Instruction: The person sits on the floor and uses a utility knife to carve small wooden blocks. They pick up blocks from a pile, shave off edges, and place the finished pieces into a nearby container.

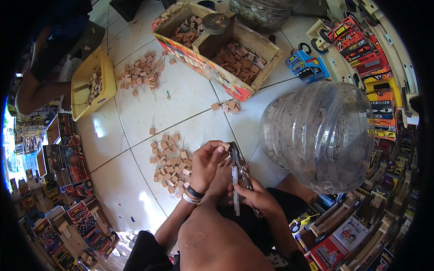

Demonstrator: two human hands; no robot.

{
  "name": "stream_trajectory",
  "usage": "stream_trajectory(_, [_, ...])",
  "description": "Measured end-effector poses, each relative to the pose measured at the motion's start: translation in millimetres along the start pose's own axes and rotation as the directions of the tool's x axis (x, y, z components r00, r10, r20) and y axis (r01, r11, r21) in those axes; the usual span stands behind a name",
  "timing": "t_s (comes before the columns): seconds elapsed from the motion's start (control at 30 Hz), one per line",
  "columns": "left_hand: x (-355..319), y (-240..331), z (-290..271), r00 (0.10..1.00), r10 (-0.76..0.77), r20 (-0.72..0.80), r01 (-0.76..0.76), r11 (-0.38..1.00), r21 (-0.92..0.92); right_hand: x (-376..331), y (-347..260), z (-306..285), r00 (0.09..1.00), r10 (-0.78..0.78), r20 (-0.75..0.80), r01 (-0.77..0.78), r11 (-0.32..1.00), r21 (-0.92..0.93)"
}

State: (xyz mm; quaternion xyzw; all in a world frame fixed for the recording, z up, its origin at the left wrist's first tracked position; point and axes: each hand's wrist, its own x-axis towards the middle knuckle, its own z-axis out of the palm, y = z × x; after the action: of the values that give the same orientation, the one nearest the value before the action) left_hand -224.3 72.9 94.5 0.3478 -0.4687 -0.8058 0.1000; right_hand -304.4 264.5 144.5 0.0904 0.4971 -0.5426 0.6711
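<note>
My left hand (pixel 209 161) pinches a small wooden block (pixel 226 146) between thumb and fingertips. The jaws of a pair of pliers (pixel 235 171), dark at the tip, reach up to that block; whether they grip it or only touch it I cannot tell. Wrapped round the pliers' pale handles is my right hand (pixel 258 197). Beside my left hand, a loose heap of small wooden blocks (pixel 168 165) lies on the tiles, with thin wire-like strands sticking out among them. My bare foot is partly hidden behind my hands.
A divided wooden crate (pixel 217 80) of blocks stands ahead, a second block pile (pixel 143 72) to its left. At right lies a large clear plastic jug (pixel 316 135). Colourful toy trucks (pixel 348 239) crowd both sides. Near a yellow tub (pixel 111 86) is another person's limb (pixel 34 86).
</note>
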Motion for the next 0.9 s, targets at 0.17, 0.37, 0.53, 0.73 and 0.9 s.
stream_trajectory(0.17, [-0.1,-0.3,-0.6,1.000,-0.007,0.001,0.007,1.000,0.013,3.0,3.9,-1.0,1.000,0.002,0.013,-0.002,1.000,0.000])
stream_trajectory(0.37, [1.7,-1.1,-0.3,0.998,0.040,0.039,-0.041,0.999,0.023,14.0,20.9,-4.2,0.999,-0.023,0.026,0.021,0.997,0.072])
stream_trajectory(0.53, [2.5,1.9,3.8,0.995,0.068,0.070,-0.070,0.997,0.036,26.7,43.7,-7.2,0.983,-0.147,-0.113,0.132,0.982,-0.134])
stream_trajectory(0.73, [12.9,10.8,-2.4,0.995,0.101,-0.020,-0.072,0.826,0.559,39.3,53.9,-21.0,0.737,-0.626,-0.256,0.218,0.578,-0.787])
stream_trajectory(0.9, [42.5,7.2,-6.1,0.923,0.357,-0.140,-0.255,0.844,0.472,41.5,55.0,-32.4,0.791,-0.517,-0.327,0.202,0.726,-0.658])
